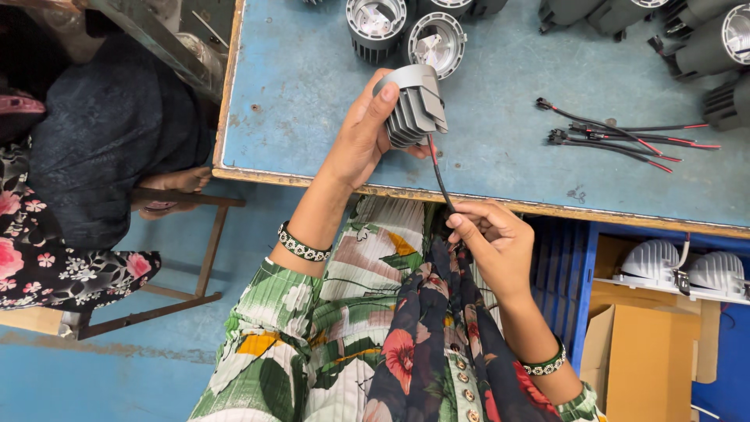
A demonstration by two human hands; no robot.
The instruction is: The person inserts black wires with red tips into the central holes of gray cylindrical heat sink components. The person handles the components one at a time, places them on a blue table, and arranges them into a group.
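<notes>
Nearest the camera: lap in a green, white and orange floral pleated dress [312,344] with a dark flower-printed scarf [437,352] down its middle.

Far left: a second person seated on a wooden stool [187,258], in dark blue cloth and pink-flowered black fabric; one hand of theirs rests on the stool rail.

Left hand [361,137], beaded bracelet at the wrist: fingers and thumb wrapped firmly around a grey finned metal lamp housing [416,109], held over the near edge of the blue worktable [500,156].

Black-and-red wire [439,176]: runs from the underside of the housing down past the table edge into the right hand.

Right hand [488,238], matching bracelet: fingertips pinched together on the lower end of the wire, just below the table edge and above the lap.

Table, far side: two round silver-faced grey lamp housings [406,31], touching, just beyond the held one; more of the same kind at the top right corner.

Table, right: loose bundle of black wires with red ends [617,137], lying flat, well apart from both hands.

Below table, right: blue plastic crate [562,273], brown cardboard boxes [641,352], and two white domed lamp bodies [687,270] side by side on a shelf.
</notes>
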